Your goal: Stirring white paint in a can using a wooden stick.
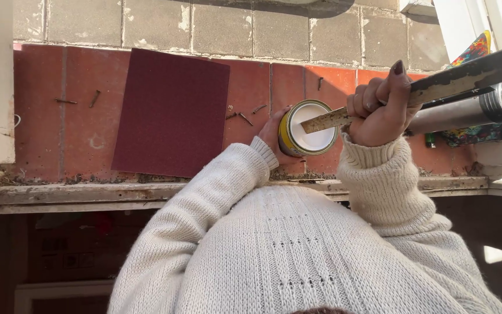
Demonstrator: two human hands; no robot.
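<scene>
white paint [314,135] inside yellow tin [286,136]

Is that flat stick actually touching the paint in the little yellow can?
Cannot tell. In the head view the flat stick, gripped by the right hand, crosses the yellow can rim over the white paint; contact is unclear.

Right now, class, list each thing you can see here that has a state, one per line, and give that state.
Paint can: upright on the red tiles, lid on, a stick's tip at its rim.
Stick: flat, paint-stained, gripped and angled down to the can.
Left hand: around the can's side, steadying it.
Right hand: fist closed on the stick.
Sandpaper sheet: lying flat, untouched.
Nails: loose, scattered on the tiles.
</scene>
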